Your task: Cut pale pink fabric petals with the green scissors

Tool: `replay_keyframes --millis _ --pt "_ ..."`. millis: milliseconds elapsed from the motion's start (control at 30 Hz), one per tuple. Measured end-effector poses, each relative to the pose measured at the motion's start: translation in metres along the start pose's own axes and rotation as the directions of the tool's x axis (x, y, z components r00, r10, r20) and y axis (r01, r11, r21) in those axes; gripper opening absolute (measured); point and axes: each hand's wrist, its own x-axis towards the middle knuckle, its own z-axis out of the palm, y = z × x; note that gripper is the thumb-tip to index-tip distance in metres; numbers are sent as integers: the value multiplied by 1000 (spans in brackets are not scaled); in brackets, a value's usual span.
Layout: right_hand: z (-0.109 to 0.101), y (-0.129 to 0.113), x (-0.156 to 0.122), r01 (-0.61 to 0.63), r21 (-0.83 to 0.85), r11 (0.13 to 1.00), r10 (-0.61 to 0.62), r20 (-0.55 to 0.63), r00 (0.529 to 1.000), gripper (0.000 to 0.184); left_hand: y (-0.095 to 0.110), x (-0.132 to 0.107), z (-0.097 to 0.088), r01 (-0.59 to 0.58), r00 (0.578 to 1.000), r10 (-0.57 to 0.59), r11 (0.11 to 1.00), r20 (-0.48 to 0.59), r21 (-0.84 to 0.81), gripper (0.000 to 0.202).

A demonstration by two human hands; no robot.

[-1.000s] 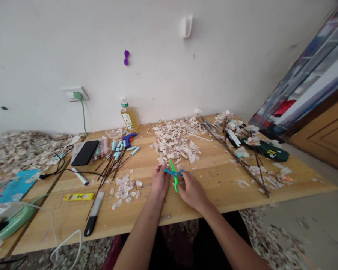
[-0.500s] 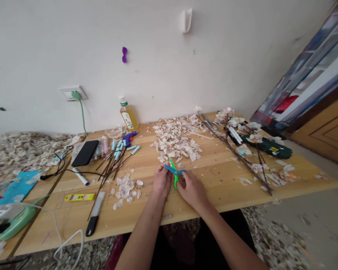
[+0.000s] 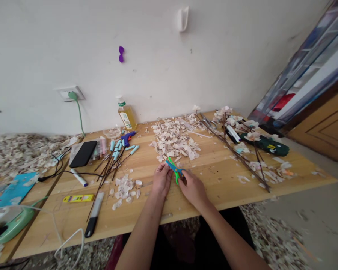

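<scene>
My right hand (image 3: 195, 189) is closed round the handles of a pair of blue and green scissors (image 3: 174, 168) in front of me. Their blades point up and left, only slightly apart, beside the fingertips of my left hand (image 3: 161, 180). The left fingers are pinched together; whatever they hold is too small to make out. Just beyond the scissors lies a heap of pale, thin flakes (image 3: 173, 138). Left of my left hand is a smaller group of whitish, petal-like pieces (image 3: 125, 189).
Thin brown sticks (image 3: 108, 165) lie near light-blue cylinders (image 3: 117, 146) and a blue glue gun (image 3: 127, 138). Further left are a phone (image 3: 83, 153), a marker (image 3: 79, 177) and a black-handled cutter (image 3: 94, 217). Flowered branches (image 3: 236, 154) lie right; a bottle (image 3: 126, 114) stands behind.
The scissors' blades and handles have drawn closer together as my right hand squeezes. My left hand stays pinched in nearly the same place. The view has shifted slightly.
</scene>
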Motion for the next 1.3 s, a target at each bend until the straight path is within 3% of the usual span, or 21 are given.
replay_keyframes --millis 367,667,1300 --pt "5 10 1 -42 20 999 42 18 999 16 4 -3 6 -14 1000 15 1000 19 -13 25" --pt "-4 1 -1 6 69 998 -7 17 1000 11 2 -1 7 -60 998 60 998 31 3 25" --pt "-11 1 -1 -38 136 990 24 104 994 18 11 -4 13 -147 988 144 988 58 48 30"
